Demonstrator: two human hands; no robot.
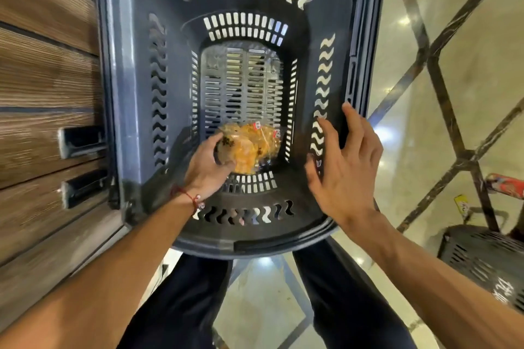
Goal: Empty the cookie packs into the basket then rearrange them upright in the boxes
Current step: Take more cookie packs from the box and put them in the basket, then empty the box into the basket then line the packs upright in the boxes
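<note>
Orange cookie packs (249,147) in the basket (136,37), gripped by left hand (204,170); right hand (343,161) splayed, empty, beside.

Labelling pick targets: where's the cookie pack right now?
Head view: cookie pack sits deep in the basket, at its near end, gripped by the left hand.

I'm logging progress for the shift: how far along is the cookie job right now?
Done: clear-wrapped orange cookie packs lie at the bottom of the dark grey slotted plastic basket. In hand: the left hand grips a pack; the right hand hovers open beside the right wall. Left: no boxes in view, so upright packing looks undone.
</note>
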